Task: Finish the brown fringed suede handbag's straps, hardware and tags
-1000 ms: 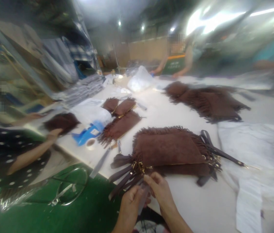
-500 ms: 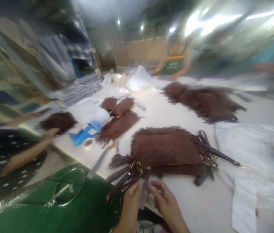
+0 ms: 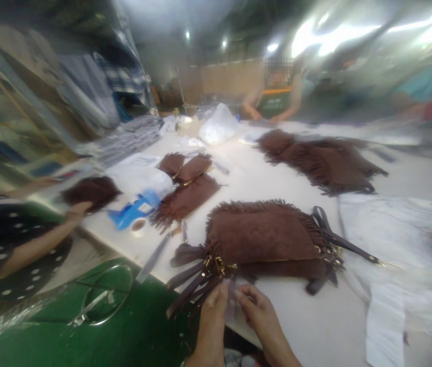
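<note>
A stack of brown fringed suede bags [image 3: 265, 237] lies on the white table [image 3: 307, 326] in front of me, with dark straps [image 3: 188, 285] and gold clasps [image 3: 218, 264] hanging toward its near edge. My left hand [image 3: 211, 318] and my right hand [image 3: 256, 308] meet just below the clasps. Both are closed in a pinch on a thin greyish strip [image 3: 231, 303] held between them.
More brown fringed bags lie at mid table [image 3: 188, 191] and far right [image 3: 323, 160]. A blue packet [image 3: 129, 211], a tape roll [image 3: 138, 227] and white sheets [image 3: 403, 244] lie around. A person in a dotted top [image 3: 9, 244] works at left, another [image 3: 277, 94] at the far end.
My hands have slid slightly down and right along the table edge, still pinching the strip. The bags have not moved.
</note>
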Motion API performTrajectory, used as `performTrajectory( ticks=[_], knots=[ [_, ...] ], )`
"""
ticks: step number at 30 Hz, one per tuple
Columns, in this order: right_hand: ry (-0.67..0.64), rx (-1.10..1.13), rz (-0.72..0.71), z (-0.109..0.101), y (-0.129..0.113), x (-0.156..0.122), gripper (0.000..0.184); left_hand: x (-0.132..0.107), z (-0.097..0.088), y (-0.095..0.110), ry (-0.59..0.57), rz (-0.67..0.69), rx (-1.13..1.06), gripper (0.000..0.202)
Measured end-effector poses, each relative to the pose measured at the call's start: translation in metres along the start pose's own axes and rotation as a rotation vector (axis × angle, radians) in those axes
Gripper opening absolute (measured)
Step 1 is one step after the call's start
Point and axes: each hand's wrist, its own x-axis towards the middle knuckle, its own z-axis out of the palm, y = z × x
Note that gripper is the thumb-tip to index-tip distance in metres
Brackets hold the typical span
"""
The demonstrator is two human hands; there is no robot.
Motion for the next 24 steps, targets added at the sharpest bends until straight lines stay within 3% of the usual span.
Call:
performTrajectory(
  ticks=[4, 10, 17, 24],
  knots=[
    [0.051, -0.078, -0.044, -0.006, -0.006, 0.001, 0.032, 0.002, 0.004, -0.002, -0.002, -0.048, -0.025, 0.064],
    [0.053, -0.219, -0.082, -0.013, -0.02, 0.004, 0.029, 0.011, -0.006, -0.01, -0.091, -0.048, 0.0, 0.052],
    [0.063, -0.278, -0.1, -0.016, -0.035, 0.013, 0.03, 0.016, -0.004, -0.006, -0.06, -0.044, -0.012, 0.063],
    [0.038, -0.261, -0.094, -0.014, -0.035, 0.02, 0.034, 0.017, 0.006, -0.001, 0.029, 0.03, -0.032, 0.049]
  ],
)
